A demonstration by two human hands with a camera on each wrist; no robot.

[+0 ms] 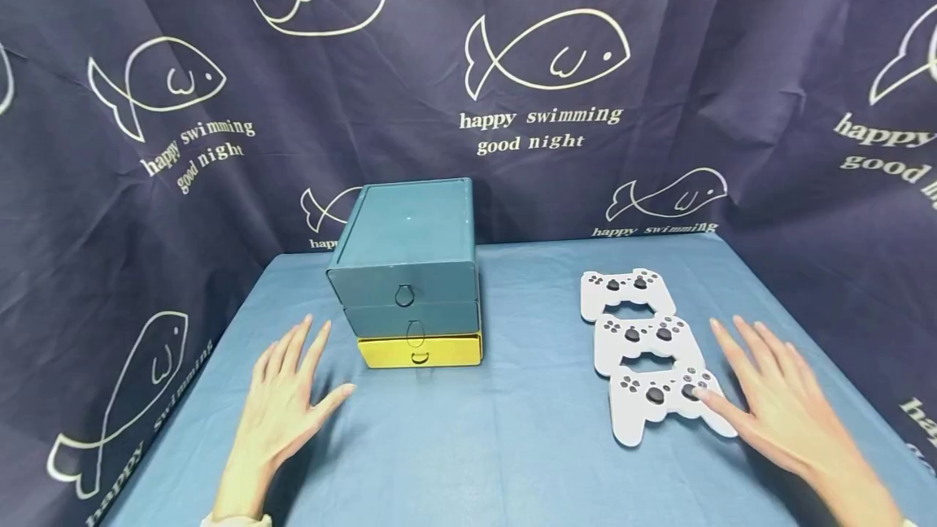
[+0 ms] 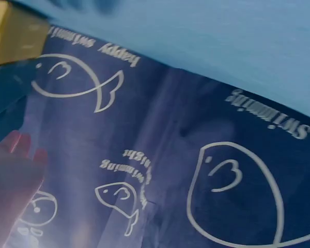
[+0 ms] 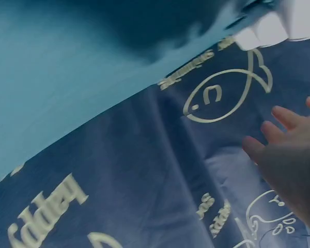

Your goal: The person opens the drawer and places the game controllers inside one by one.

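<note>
In the head view my left hand (image 1: 281, 409), fingers spread and holding nothing, is left of and in front of a stacked drawer box (image 1: 406, 226). Two teal drawers sit above a yellow bottom drawer (image 1: 395, 353), each with a small ring pull. My right hand (image 1: 786, 409) is spread at the right, its thumb over the right stick of the nearest white controller (image 1: 672, 403); contact cannot be told. Behind that one lie a middle controller (image 1: 647, 336) and a far controller (image 1: 625, 287), in a column. The left wrist view shows my left hand (image 2: 13, 181) empty; the right wrist view shows my right hand (image 3: 294, 155) likewise.
A blue cloth (image 1: 512, 446) covers the table. Dark blue curtains (image 1: 549, 185) with white fish drawings and lettering stand behind it and on both sides. The drawer box stands near the table's back edge, left of the middle.
</note>
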